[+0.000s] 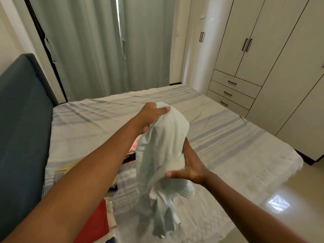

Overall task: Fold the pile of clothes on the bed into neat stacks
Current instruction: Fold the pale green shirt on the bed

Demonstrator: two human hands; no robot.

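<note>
Left hand [151, 118] pinches the pale garment [163, 148] at 12 o'clock; right hand [192, 166] grips its 3 o'clock edge. Locate 2 corners, then shake flat.

Free room and obstructions about the bed [228, 137]. The far and right-hand parts of the bed's cover lay open to a pass from above. Over the bed's middle a pale garment [163, 155] hung low from the left grip [150, 118] and the right grip [191, 165], barring a straight reach across. On the bed's near-left part lay a red cloth [94, 223], a yellowish cloth [64, 171] and a pink item [135, 144], partly hidden behind the left forearm. The headboard [26, 111] closed the bed's left side. Curtains [87, 50] hung beyond its far edge. A wardrobe [263, 50] stood to its right, across a strip of floor [280, 199].
</note>
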